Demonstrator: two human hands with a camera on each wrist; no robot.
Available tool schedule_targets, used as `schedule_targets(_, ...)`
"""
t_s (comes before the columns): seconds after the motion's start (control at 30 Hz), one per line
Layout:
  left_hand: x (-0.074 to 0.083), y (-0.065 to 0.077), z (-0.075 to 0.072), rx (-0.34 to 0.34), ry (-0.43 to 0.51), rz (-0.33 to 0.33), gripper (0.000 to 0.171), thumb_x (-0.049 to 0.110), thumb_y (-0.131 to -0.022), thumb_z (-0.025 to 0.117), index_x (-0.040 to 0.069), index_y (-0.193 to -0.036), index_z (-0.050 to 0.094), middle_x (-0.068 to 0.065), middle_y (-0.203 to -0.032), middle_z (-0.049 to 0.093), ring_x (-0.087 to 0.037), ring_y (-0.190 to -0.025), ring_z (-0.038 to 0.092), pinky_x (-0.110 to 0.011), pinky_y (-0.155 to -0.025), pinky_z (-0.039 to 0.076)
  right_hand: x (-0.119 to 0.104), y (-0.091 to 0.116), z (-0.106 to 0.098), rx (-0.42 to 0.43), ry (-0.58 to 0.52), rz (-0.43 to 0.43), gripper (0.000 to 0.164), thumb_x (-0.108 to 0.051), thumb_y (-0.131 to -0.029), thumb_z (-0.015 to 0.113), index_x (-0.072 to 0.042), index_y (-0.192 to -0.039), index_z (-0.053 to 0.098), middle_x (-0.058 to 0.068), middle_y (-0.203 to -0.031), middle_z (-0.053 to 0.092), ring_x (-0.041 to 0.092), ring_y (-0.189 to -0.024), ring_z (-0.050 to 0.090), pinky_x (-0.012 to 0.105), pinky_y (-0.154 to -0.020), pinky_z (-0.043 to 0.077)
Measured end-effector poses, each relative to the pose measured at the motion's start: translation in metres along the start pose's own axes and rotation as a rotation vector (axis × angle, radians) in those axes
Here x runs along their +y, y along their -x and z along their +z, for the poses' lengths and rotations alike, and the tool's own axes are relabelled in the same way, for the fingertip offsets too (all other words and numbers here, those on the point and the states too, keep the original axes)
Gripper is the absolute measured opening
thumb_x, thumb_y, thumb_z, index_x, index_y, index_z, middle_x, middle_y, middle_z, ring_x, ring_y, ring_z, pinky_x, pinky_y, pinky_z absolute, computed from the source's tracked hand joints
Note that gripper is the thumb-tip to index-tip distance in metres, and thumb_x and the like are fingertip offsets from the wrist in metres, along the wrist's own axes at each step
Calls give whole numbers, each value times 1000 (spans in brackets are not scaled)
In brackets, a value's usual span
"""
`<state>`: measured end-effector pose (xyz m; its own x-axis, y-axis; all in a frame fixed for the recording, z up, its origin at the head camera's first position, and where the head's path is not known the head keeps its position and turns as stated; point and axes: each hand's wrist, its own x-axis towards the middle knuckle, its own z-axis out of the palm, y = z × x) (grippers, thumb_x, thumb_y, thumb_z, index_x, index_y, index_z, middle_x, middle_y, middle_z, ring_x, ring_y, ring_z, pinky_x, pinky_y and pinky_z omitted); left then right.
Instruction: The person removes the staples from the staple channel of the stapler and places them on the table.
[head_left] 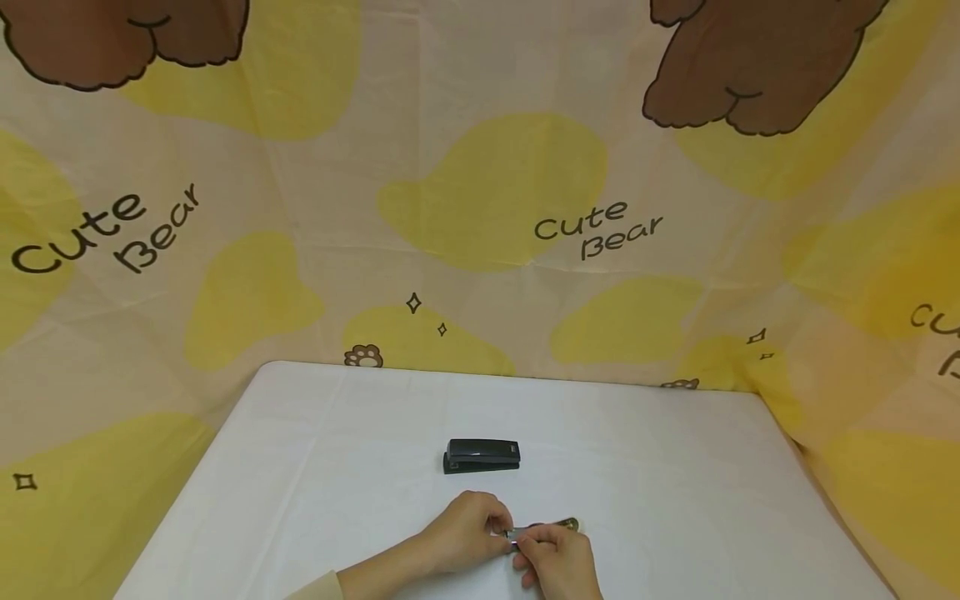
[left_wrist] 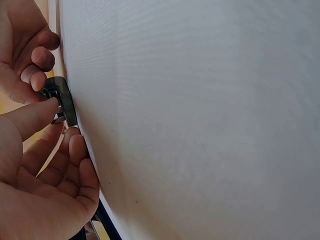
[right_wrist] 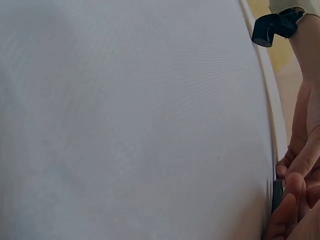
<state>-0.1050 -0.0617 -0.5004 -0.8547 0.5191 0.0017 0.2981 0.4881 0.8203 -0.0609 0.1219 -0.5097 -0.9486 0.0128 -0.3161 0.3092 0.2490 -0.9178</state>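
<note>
My left hand [head_left: 467, 533] and right hand [head_left: 564, 562] meet low over the front of the table. Between them is a small dark-green and silver stapler-like device [head_left: 572, 524], its olive end poking out past the right fingers. In the left wrist view, the device [left_wrist: 71, 107] shows a U-shaped dark rim around a channel with metal parts. My left thumb presses into that channel while the left fingers pinch from below. Right fingertips grip the other side; their hold is largely hidden. A black stapler [head_left: 482, 456] lies just beyond the hands.
The white-covered table [head_left: 315, 467] runs back to a hanging cloth [head_left: 480, 317] printed with bears and yellow patches. A black wrist camera [right_wrist: 272, 29] sits on the left forearm in the right wrist view.
</note>
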Motion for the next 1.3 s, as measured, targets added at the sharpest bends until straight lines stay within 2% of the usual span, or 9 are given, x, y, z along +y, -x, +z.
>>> schedule_targets(0.3,1,0,-1,-14,8,-25,10,10,-84,86,13,-87,77,16,-77,59,1,-71,50,-20,-67,46,-4,4,2,115,-69,9,12,-5,-91,73,6,-95,74,9,-76,76,17,-54,67,21,-47,40)
schedule_targets(0.6,1,1,0,-14,9,-27,9,10,-84,86,13,-87,77,17,-76,59,1,-72,52,-20,-68,46,-9,13,-3,107,-62,29,16,-11,-89,75,3,-96,76,8,-76,76,17,-54,67,23,-46,45)
schedule_targets(0.77,2,1,0,-7,-3,-17,11,8,-83,86,14,-87,77,16,-76,59,1,-72,51,-21,-67,46,-14,17,-10,89,-36,41,20,-15,-88,76,3,-97,77,6,-71,73,17,-54,66,26,-49,50)
schedule_targets(1.0,3,0,-1,-13,-24,-22,12,7,-82,86,14,-88,78,15,-75,58,1,-71,50,-21,-67,45,-30,25,-24,91,-85,43,14,-10,-87,77,3,-94,76,8,-77,74,19,-58,67,27,-50,49)
schedule_targets(1.3,5,0,-1,-24,-26,-43,12,7,-82,86,13,-89,78,15,-75,58,0,-71,50,-22,-67,44,-49,21,-52,156,-71,9,15,-11,-90,76,2,-96,74,9,-80,74,22,-65,67,30,-55,52)
